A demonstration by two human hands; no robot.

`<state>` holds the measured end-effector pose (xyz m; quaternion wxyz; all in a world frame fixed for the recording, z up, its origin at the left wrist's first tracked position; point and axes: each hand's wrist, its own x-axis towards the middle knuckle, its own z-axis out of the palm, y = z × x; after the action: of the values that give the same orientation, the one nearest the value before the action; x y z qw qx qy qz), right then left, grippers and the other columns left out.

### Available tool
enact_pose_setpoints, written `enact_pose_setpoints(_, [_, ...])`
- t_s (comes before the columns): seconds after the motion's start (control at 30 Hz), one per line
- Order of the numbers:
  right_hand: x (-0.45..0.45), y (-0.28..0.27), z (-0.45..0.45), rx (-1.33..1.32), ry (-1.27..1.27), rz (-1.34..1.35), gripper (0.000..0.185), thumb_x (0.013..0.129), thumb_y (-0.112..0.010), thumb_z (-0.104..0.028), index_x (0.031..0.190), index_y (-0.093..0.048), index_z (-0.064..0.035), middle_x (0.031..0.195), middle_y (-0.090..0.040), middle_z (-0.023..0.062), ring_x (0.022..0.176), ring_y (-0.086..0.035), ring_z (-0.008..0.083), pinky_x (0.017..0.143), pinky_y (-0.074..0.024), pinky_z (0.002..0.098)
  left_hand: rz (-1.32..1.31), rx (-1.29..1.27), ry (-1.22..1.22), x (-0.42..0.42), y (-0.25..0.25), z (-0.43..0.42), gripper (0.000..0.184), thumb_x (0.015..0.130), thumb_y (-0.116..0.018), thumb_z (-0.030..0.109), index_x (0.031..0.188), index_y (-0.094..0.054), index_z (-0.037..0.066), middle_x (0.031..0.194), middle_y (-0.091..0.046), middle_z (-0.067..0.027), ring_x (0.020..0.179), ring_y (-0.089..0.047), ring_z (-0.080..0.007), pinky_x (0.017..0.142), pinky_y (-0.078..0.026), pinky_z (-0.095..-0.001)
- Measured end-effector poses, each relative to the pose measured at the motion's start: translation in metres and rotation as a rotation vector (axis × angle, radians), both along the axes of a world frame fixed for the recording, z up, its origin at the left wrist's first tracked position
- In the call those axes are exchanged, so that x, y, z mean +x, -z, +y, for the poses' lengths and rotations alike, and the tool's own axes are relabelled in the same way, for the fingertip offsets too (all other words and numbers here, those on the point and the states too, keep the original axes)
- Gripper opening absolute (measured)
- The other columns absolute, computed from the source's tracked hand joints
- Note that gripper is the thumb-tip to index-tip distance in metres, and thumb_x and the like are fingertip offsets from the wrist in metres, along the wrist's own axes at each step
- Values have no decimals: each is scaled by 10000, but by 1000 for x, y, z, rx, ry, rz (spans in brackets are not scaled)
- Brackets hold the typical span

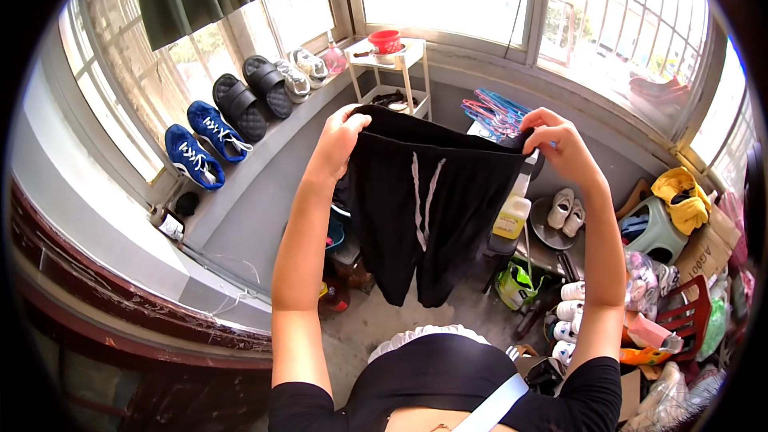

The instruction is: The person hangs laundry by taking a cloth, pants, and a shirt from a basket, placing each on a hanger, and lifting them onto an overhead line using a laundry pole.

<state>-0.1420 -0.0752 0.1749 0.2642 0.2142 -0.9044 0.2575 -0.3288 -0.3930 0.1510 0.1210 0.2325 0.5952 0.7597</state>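
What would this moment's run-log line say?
black shorts: held up, legs hanging | left grip: pinching one waistband end | right grip: pinching opposite end | white drawstring: dangling

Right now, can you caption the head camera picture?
Left hand and right hand hold black drawstring shorts by the waistband.

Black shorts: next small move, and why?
Probably shift the black shorts fully into the left grip, freeing the right grip for the blue and pink hangers: both grips hold opposite waistband ends, and the hangers show beyond the right end.

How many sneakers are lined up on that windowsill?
4: a blue sneaker, another blue sneaker beside it, then, past the black slides, a pale sneaker and another pale sneaker near the pink bottle.
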Motion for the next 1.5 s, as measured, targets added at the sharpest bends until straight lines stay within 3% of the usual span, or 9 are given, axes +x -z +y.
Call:
enact_pose_setpoints(0.2, [-11, 18, -9, 136, 123, 16, 222, 643, -501, 181, 722, -588, -8, 972, -569, 116, 863, -582, 268, 736, -480, 325, 215, -6, -139, -5, 5, 1, 158, 859, -558, 87, 977, -611, -3, 775, -561, 18, 692, -478, -51, 630, -407, -219])
enact_pose_setpoints(0.4, [-28, 26, -13, 208, 119, -75, 147, 676, -678, -42, 718, -563, 39, 939, -579, 146, 805, -584, 297, 719, -487, 355, 329, -23, -276, -5, 5, -8, 151, 890, -594, 139, 968, -603, 10, 675, -490, 60, 578, -391, -10, 531, -342, -201])
enact_pose_setpoints(0.63, [-50, 39, -31, -65, 317, -38, 272, 719, -755, -97, 780, -512, 8, 641, -485, 59, 549, -408, 142, 523, -383, 276, 593, -232, -457, -37, 31, -25, 333, 839, -686, 248, 1033, -585, -3, 848, -580, -87, 795, -553, -182, 726, -456, -302])
enact_pose_setpoints(0.83, [-75, 43, -37, -436, 324, 72, 271, 789, -709, -93, 931, -491, -16, 660, -471, 26, 593, -416, 98, 572, -395, 245, 947, -389, -543, -22, 28, -37, 472, 697, -819, 265, 1011, -606, -15, 932, -602, -128, 921, -590, -232, 843, -458, -343])
enact_pose_setpoints(0.97, [-74, 45, -44, -468, 324, 115, 257, 811, -683, -60, 1007, -523, -17, 740, -556, 21, 664, -483, 72, 624, -418, 222, 618, -314, -432, -30, 30, -42, 238, 758, -756, 167, 859, -657, -24, 714, -667, -105, 637, -618, -172, 656, -488, -312])
enact_pose_setpoints(1.13, [-66, 43, -52, -658, 152, -72, 324, 814, -666, -18, 1110, -533, -14, 835, -642, 62, 747, -570, 72, 700, -450, 207, 648, -375, -427, -14, 32, -43, 176, 779, -726, 106, 862, -649, -27, 713, -647, -123, 639, -611, -205, 641, -473, -310])
enact_pose_setpoints(1.27, [-54, 59, -75, -423, 155, 578, 244, 834, -608, 22, 1061, -525, -10, 953, -643, 103, 850, -610, 167, 799, -464, 257, 924, -75, -730, 7, 35, -27, 185, 794, -712, 132, 823, -637, -35, 690, -628, -136, 606, -590, -267, 619, -463, -324])
enact_pose_setpoints(1.37, [-45, 74, -58, -443, 321, -30, 211, 870, -599, -73, 1056, -529, -1, 906, -631, 127, 801, -587, 193, 747, -457, 291, 592, -645, -302, -12, 60, -36, 286, 809, -692, 231, 855, -640, -46, 650, -631, -115, 563, -575, -213, 596, -449, -322])
enact_pose_setpoints(1.5, [-41, 94, -40, -524, 413, -77, 247, 843, -653, -144, 1023, -565, 0, 832, -618, 91, 775, -543, 137, 736, -446, 283, 194, -220, -88, -25, 87, -33, 195, 838, -701, 147, 874, -675, -43, 761, -666, 0, 684, -564, -55, 642, -472, -233])
